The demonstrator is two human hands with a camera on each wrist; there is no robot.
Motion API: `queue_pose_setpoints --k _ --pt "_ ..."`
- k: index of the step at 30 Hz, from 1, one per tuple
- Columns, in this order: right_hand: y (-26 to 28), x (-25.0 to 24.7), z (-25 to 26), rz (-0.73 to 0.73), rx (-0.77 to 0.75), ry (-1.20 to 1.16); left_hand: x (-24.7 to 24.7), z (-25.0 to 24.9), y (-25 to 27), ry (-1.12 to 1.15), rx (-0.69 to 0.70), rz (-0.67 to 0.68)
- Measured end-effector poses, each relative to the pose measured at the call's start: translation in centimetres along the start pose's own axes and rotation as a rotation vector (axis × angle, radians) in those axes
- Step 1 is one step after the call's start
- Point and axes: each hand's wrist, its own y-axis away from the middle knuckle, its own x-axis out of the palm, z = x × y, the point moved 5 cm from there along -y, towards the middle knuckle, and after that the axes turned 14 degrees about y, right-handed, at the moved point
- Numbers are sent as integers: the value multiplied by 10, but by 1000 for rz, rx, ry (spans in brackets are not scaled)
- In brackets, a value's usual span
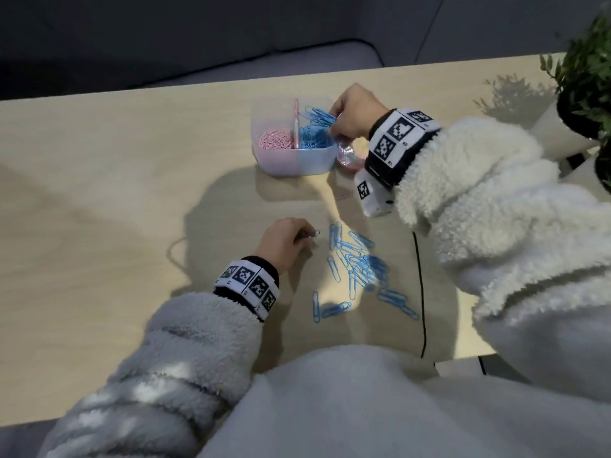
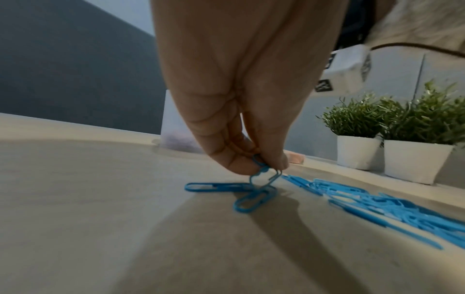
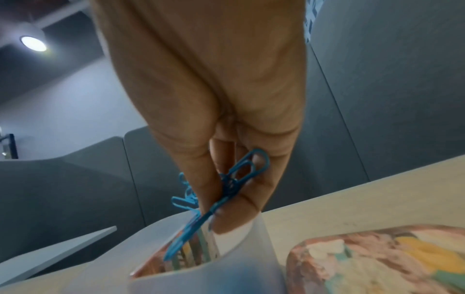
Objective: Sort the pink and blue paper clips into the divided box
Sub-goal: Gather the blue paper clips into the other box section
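On the pale wooden counter (image 1: 115, 200), the left hand (image 1: 284, 241) has its fingers (image 2: 236, 161) curled in a pinch on a small bunch of blue paper clips (image 2: 259, 179) whose lower ends touch the surface. Just right of those fingers lies the loose heap of blue paper clips (image 1: 360, 266). Beyond it stands the translucent white divided plastic box (image 1: 291, 160), pink paper clips (image 1: 276, 140) in its left compartment, blue ones in its right. The right hand (image 1: 357, 110) hangs over the right compartment, fingers (image 3: 231, 208) gripping a handful of blue clips (image 1: 319, 115). Right of the box, under the right wrist, lies a pink patterned lid (image 3: 377, 258). Farthest right stand green potted plants (image 2: 392, 129)
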Motion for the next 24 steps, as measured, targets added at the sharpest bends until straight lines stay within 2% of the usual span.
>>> queue_pose_setpoints --k 3,5,8,11,14,18,22,24 --pt "-14 2 19 37 27 157 -9 -7 -4 108 16 -50" --pt "-15 4 26 50 20 182 -22 -15 -15 210 7 -98" --pt "-8 4 23 4 12 99 -49 -35 -38 327 35 -207" --pt "14 -4 4 -131 -4 -27 -72 -60 -67 270 89 -305" --pt "46 1 -28 -203 20 -193 -85 -74 -100 292 4 -378" --pt "87 29 -71 -171 38 -309 -78 -81 -131 29 -111 -340" --pt "120 57 -103 -79 63 -258 -70 -91 -141 -278 -89 -267" --pt "131 68 -112 -54 85 -211 -68 -94 -141 -309 -87 -242"
